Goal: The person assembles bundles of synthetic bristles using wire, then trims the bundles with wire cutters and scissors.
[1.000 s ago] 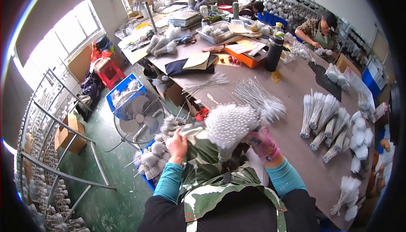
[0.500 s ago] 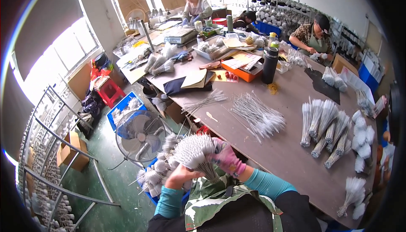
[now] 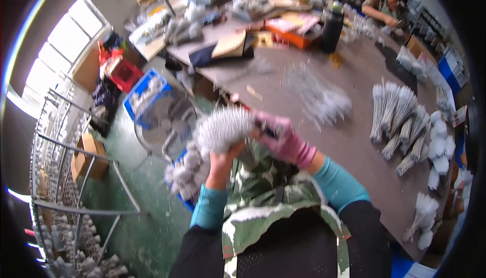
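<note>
My bare left hand (image 3: 223, 160) is closed around a thick bundle of white-bristled wire brushes (image 3: 223, 127), held in front of my apron with the bristle ends up and to the left. At the bundle's right side is my right hand (image 3: 284, 141), in a pink glove, fingers curled. Something dark shows at its fingertips; blur hides whether it is a small object or part of the glove. The lower stems of the bundle are mostly hidden behind my hands.
Loose brushes (image 3: 324, 98) lie on the brown table (image 3: 314, 161), with tied bundles (image 3: 397, 111) farther right. A black bottle (image 3: 332, 30) stands by an orange tray (image 3: 293, 35). Left are a floor fan (image 3: 164, 121), blue crate (image 3: 147, 93) and metal rack (image 3: 86, 212). A co-worker (image 3: 387, 9) sits far right.
The view has tilted and shifted, so the table appears higher. Both hands and the bundle have risen in the picture, and the bundle leans further left. The left hand has kept its hold.
</note>
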A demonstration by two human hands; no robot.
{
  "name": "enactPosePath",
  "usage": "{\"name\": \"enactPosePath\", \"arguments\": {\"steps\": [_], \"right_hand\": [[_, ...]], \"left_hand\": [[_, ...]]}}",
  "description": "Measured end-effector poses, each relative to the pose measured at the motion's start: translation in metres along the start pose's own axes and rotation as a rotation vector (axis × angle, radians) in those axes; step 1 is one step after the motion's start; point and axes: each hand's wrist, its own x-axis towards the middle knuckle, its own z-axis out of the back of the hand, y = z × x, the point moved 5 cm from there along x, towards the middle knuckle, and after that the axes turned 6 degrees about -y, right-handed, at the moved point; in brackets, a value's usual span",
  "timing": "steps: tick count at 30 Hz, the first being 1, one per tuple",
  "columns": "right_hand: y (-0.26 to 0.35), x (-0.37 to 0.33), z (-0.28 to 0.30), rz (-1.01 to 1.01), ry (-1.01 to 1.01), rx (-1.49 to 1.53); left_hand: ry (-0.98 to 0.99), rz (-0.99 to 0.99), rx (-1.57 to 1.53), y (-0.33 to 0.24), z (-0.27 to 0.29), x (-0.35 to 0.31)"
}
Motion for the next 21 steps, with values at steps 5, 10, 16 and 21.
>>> {"name": "enactPosePath", "arguments": {"steps": [5,10,16,21], "right_hand": [[-0.010,0.009,0.006,-0.472,0.195,0.178],[-0.033,0.006,0.018,-0.148,0.214,0.039],[-0.008,0.009,0.003,-0.408,0.230,0.265],[-0.007,0.023,0.038,-0.285,0.389,-0.458]], "left_hand": [[0.005,-0.020,-0.055,-0.014,-0.016,0.007],[-0.042,0.016,-0.071,-0.011,-0.015,0.003],[-0.054,0.078,-0.133,-0.011,-0.016,0.005],[-0.064,0.033,-0.075,-0.010,-0.012,0.006]]}}
